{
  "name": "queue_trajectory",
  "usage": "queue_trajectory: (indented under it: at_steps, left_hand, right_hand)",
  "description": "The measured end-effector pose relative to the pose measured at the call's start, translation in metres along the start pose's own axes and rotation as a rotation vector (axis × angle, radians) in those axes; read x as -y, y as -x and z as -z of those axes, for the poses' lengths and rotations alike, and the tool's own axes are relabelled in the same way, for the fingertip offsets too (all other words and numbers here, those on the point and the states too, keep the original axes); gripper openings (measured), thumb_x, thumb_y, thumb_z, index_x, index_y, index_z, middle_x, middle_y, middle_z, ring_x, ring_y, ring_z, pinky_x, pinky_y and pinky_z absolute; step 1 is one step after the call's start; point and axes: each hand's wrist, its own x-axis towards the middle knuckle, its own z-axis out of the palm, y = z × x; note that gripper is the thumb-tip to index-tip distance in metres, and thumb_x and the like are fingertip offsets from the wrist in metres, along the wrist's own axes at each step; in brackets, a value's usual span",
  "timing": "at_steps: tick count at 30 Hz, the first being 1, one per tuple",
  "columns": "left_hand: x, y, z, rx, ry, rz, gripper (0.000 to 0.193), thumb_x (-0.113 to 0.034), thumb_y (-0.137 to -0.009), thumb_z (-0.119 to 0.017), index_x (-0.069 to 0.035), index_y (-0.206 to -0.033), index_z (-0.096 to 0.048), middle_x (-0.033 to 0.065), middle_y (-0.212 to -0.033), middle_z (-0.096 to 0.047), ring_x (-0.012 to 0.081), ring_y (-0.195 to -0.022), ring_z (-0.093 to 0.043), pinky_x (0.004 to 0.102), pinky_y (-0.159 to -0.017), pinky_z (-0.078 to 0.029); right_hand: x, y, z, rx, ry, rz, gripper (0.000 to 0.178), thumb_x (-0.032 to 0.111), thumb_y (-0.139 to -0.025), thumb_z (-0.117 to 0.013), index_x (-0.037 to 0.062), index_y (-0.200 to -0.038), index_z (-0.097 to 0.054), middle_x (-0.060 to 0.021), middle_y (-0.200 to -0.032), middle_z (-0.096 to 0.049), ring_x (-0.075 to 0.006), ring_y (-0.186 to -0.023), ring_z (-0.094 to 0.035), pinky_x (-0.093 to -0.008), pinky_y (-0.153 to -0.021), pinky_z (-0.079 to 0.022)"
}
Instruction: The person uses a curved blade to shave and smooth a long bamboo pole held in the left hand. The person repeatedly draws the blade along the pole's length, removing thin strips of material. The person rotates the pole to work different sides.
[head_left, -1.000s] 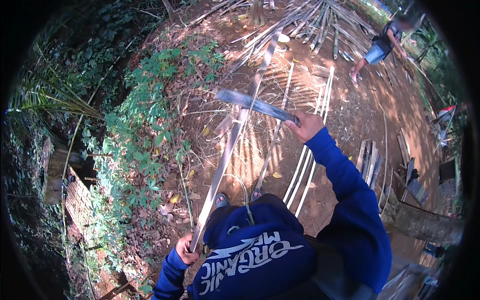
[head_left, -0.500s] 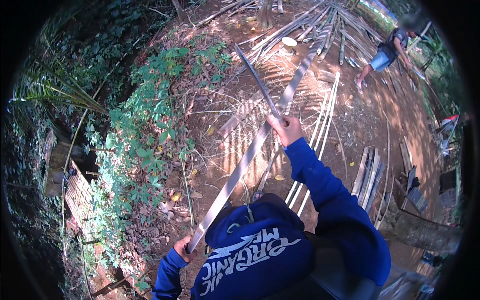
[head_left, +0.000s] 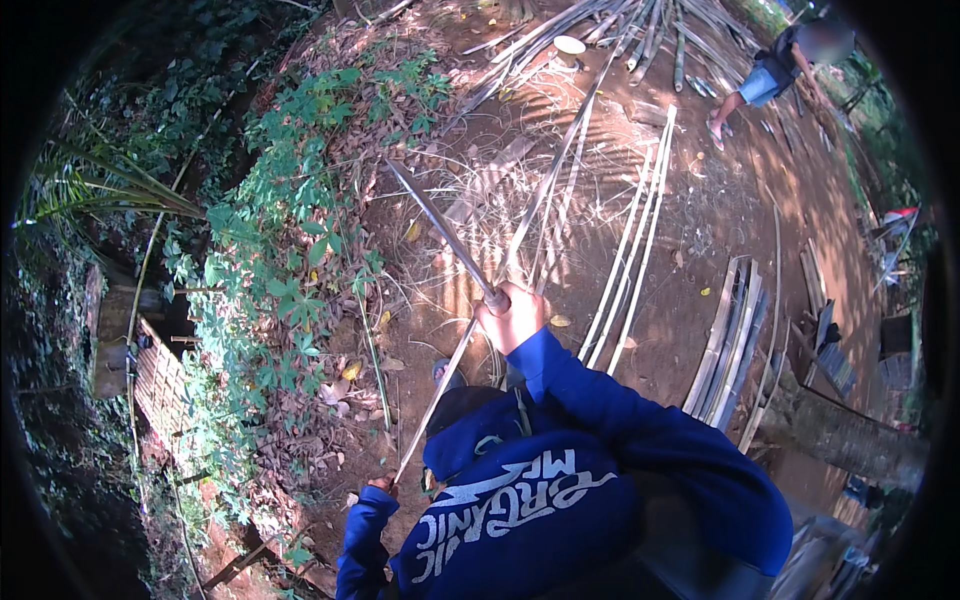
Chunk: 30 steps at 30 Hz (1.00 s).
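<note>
My right hand point(head_left: 513, 316) is closed around the handle of a machete point(head_left: 442, 226), whose dark narrow blade points up and left over the ground. A long split bamboo strip point(head_left: 435, 404) runs slantwise from near my body toward the far bamboo pile, now seen nearly edge-on. It passes at my right hand; whether those fingers also grip it is hidden. Down by my left side, my left hand point(head_left: 384, 485) is closed on the strip's near end, its fingers partly covered by the blue sleeve.
Pale thin bamboo strips point(head_left: 632, 250) lie right of my hands, with wider split pieces point(head_left: 728, 340) beyond. Green plants point(head_left: 300, 270) grow at left. At far right a person point(head_left: 775, 75) bends forward. A large bamboo pile point(head_left: 650, 40) and a pale round object point(head_left: 569, 45) lie at the back.
My right hand and the machete have come nearer my body and leftward. The bamboo strip has rolled from showing its broad face to showing its thin edge. My left hand still holds its end.
</note>
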Motion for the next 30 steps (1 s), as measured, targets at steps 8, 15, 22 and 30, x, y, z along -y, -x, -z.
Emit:
queue_trajectory:
  at_steps: [8, 15, 22, 30]
  left_hand:
    - [0.024, -0.037, -0.059, 0.055, 0.164, 0.119, 0.039, -0.014, -0.075, -0.059, -0.012, -0.113, -0.054, 0.0188, -0.086, -0.064, 0.0406, -0.084, -0.061, 0.0463, -0.071, -0.049]
    - [0.036, -0.077, 0.003, 0.233, 0.255, -0.250, 0.067, -0.013, -0.067, -0.070, -0.011, -0.130, -0.047, 0.0162, -0.113, -0.061, 0.0319, -0.104, -0.059, 0.0387, -0.088, -0.047]
    - [-0.233, -0.135, 0.206, 0.338, 1.434, -0.414, 0.045, -0.040, -0.096, -0.048, -0.008, -0.127, -0.045, 0.0097, -0.114, -0.060, 0.0205, -0.103, -0.060, 0.0359, -0.087, -0.049]
    - [-0.282, -0.092, 0.213, -0.081, 1.310, -0.557, 0.017, -0.020, -0.096, -0.052, -0.004, -0.095, -0.059, 0.0022, -0.059, -0.057, 0.0101, -0.044, -0.052, 0.0234, -0.041, -0.043]
  right_hand:
    - [-0.008, 0.049, -0.030, 0.203, -0.110, -0.070, 0.025, 0.021, -0.073, -0.071, 0.0048, -0.073, -0.053, -0.0075, -0.056, -0.060, -0.0295, -0.053, -0.061, -0.0365, -0.053, -0.049]
    - [-0.007, 0.055, -0.023, 0.171, 0.075, -0.060, 0.028, 0.021, -0.072, -0.073, 0.0044, -0.067, -0.051, -0.0104, -0.051, -0.056, -0.0308, -0.052, -0.061, -0.0390, -0.051, -0.047]
    - [0.022, 0.062, -0.013, 0.138, -0.006, 0.151, 0.025, 0.020, -0.071, -0.074, 0.0038, -0.070, -0.055, -0.0138, -0.054, -0.055, -0.0341, -0.054, -0.061, -0.0398, -0.050, -0.047]
    - [-0.014, 0.043, 0.058, 0.083, 0.196, 0.404, 0.034, 0.015, -0.053, -0.076, 0.0064, -0.078, -0.055, -0.0081, -0.059, -0.053, -0.0293, -0.051, -0.057, -0.0408, -0.050, -0.042]
